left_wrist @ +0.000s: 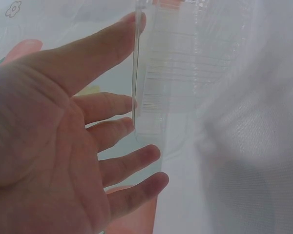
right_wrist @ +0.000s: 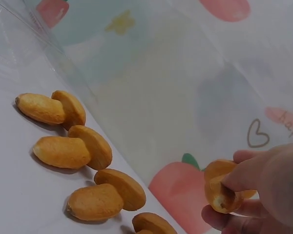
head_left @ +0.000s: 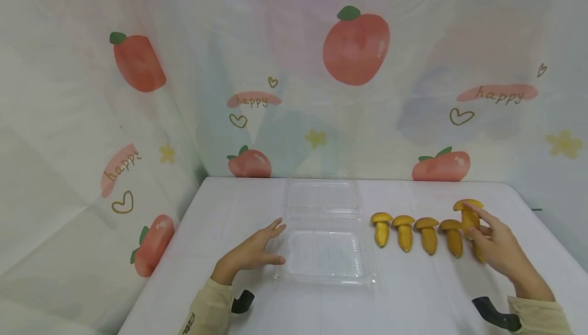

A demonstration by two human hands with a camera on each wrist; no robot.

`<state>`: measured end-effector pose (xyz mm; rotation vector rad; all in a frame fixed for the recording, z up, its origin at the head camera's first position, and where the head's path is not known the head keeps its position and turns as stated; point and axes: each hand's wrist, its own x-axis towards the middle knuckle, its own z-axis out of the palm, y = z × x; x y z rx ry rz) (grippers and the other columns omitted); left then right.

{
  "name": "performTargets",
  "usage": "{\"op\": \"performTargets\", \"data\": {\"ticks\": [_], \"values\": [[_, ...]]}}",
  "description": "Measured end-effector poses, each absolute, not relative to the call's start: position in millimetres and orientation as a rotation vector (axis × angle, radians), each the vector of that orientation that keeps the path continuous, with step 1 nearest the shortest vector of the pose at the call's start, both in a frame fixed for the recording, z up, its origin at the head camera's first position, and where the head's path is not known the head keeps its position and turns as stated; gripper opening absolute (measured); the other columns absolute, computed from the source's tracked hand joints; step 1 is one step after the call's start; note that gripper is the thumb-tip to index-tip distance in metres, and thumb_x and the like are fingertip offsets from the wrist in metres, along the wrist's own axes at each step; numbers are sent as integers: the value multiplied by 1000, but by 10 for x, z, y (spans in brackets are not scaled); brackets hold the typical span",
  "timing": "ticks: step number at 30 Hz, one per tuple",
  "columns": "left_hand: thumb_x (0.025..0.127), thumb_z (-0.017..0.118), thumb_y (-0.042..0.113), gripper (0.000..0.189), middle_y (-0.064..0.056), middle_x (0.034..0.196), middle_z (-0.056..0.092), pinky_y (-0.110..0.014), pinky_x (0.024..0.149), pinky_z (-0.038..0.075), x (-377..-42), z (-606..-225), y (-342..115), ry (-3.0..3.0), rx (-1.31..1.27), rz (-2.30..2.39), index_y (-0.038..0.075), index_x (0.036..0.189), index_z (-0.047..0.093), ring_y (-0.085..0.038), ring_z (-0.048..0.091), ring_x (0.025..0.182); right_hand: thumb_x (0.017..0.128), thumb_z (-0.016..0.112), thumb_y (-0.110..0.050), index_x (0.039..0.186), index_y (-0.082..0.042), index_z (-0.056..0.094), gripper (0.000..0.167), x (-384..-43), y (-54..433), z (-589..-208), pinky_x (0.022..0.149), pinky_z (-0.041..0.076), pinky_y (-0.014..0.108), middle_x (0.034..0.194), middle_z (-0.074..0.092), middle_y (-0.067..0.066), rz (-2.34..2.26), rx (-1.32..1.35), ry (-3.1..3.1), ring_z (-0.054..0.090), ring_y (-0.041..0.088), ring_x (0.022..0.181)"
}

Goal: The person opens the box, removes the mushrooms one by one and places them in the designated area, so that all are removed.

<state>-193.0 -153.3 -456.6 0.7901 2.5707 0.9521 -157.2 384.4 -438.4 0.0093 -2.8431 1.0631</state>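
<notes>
My right hand (head_left: 498,245) pinches a yellow-brown mushroom (head_left: 469,216) by its stem, thumb on one side and fingers on the other. In the right wrist view the held mushroom (right_wrist: 219,187) points its stem end toward the camera. Under that hand another bit of yellow stem (head_left: 479,253) shows, mostly hidden. To its left, several similar mushrooms (head_left: 428,235) lie in a row, caps toward the back. My left hand (head_left: 250,250) rests at the left edge of an open clear plastic box (head_left: 321,279), fingers spread, thumb and fingertips at its rim (left_wrist: 136,87).
The box's hinged lid (head_left: 321,197) lies folded back toward the rear edge of the white table (head_left: 395,304). Behind and on the left hangs a pale cloth (head_left: 294,44) printed with fruit. A dark strap end (head_left: 496,314) sticks out by each wrist.
</notes>
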Motion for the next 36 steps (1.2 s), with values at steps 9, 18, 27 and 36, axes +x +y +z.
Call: {"op": "performTargets", "data": {"ticks": [9, 18, 27, 36], "values": [[88, 79, 26, 87, -20, 168, 21, -61, 121, 29, -1930, -4574, -1530, 2568, 784, 951, -2, 156, 33, -41, 26, 154, 106, 45, -6, 158, -1, 22, 57, -1552, 3975, -4422, 68, 60, 51, 148, 25, 49, 1005, -143, -2864, 48, 65, 107], [89, 79, 23, 85, -18, 169, 19, -61, 121, 28, -1924, -4578, -1536, 2563, 768, 966, 0, 157, 33, -40, 23, 155, 102, 47, -1, 158, -1, 22, 60, -1562, 4120, -4532, 70, 58, 57, 148, 26, 49, 1006, -161, -2837, 45, 65, 108], [89, 79, 24, 86, -18, 169, 18, -61, 122, 27, -1941, -4613, -1537, 2554, 766, 968, 1, 157, 32, -40, 22, 156, 105, 43, -6, 160, -5, 16, 61, -1548, 4224, -4577, 67, 53, 46, 150, 23, 48, 992, -222, -2846, 41, 63, 111], [89, 79, 27, 87, -18, 169, 19, -61, 122, 27, -1954, -4630, -1539, 2555, 766, 965, 2, 157, 32, -40, 22, 155, 102, 40, 1, 158, 2, 20, 60, -1555, 4334, -4625, 65, 34, 17, 146, 29, 48, 968, -258, -2804, 41, 59, 112]]}}
